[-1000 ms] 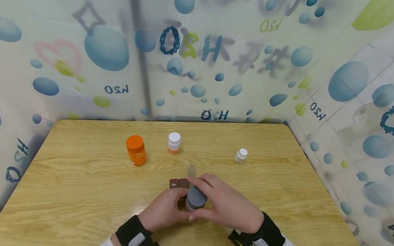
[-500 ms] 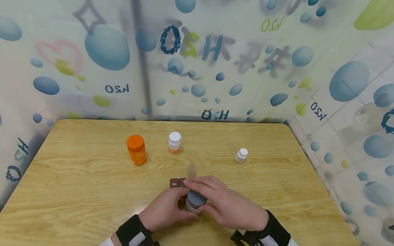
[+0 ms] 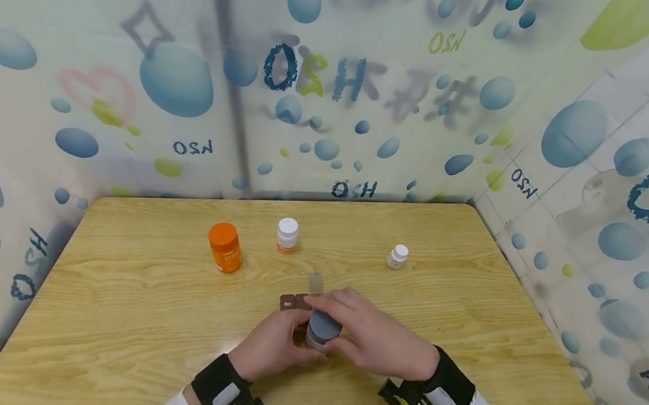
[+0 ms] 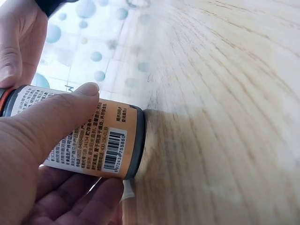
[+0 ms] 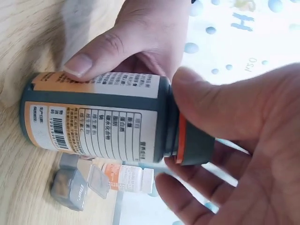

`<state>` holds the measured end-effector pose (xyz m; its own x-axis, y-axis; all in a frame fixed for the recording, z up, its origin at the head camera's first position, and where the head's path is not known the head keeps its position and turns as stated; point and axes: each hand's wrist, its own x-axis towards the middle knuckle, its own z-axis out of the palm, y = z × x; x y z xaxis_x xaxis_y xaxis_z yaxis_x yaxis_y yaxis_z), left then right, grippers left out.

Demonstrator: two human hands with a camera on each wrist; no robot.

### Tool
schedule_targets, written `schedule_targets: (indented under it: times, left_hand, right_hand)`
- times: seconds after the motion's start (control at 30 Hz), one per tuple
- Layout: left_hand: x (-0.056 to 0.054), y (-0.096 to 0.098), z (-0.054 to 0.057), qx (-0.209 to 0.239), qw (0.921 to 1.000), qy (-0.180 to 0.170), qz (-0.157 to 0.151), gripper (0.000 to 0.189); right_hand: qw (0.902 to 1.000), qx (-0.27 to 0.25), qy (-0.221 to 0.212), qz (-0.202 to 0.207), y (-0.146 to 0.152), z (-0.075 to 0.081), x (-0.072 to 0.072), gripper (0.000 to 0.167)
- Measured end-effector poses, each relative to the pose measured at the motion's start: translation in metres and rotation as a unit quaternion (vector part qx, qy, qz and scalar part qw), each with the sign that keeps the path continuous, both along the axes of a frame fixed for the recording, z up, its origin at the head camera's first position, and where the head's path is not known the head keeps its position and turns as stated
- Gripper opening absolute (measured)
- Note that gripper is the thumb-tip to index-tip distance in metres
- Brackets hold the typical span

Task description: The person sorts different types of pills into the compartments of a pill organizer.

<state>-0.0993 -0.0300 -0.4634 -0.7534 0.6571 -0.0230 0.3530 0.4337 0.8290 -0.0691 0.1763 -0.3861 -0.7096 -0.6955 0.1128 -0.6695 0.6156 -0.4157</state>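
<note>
A dark grey supplement bottle (image 5: 98, 126) with an orange and white label stands on the table in front of me. My left hand (image 3: 271, 348) grips its body, thumb across the label and fingers curled round the far side. On the dark cap (image 3: 324, 325), which has an orange ring under it, my right hand (image 3: 375, 338) has its thumb and fingers on either side. Just behind the bottle sits a brown pill organizer (image 3: 293, 301), partly hidden by the hands. One translucent lid (image 3: 315, 282) of it stands raised, and brown contents show inside that compartment in the right wrist view.
Toward the back left stands an orange jar (image 3: 225, 248). Right of it is a white bottle (image 3: 288, 234) with an orange lower label. A smaller white bottle (image 3: 397, 257) stands farther right. A patterned curtain (image 3: 191, 163) rises behind the wooden table (image 3: 134, 299).
My right hand has turned and shifted on the cap, its thumb moving from the near side toward the right and its fingers farther over the top. The left hand and bottle stay put.
</note>
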Motion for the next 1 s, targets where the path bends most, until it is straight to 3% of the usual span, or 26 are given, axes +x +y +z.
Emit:
schedule_targets:
  times: [0.1,0.23,0.47,0.73,1.0]
  left_hand:
    - [0.000,0.000,0.001,0.001,1.0000,0.003,-0.001,0.045]
    - [0.000,0.000,0.001,-0.001,1.0000,0.002,-0.001,0.045]
    - [0.000,0.002,0.000,-0.002,0.9999,0.010,0.000,0.051]
    - [0.001,0.003,-0.001,-0.005,1.0000,0.002,0.002,0.054]
    - [0.003,0.003,0.000,-0.008,1.0000,0.001,0.001,0.055]
  right_hand:
    - [0.9996,-0.006,-0.018,0.020,0.002,0.003,0.000,0.069]
    - [0.9986,-0.026,-0.042,0.016,0.005,0.009,0.001,0.069]
    - [0.9945,-0.057,-0.010,-0.087,0.023,0.008,-0.005,0.065]
    - [0.9870,-0.020,0.030,-0.157,0.066,-0.025,-0.018,0.050]
    - [0.9693,0.000,-0.012,-0.246,0.089,-0.055,-0.021,0.039]
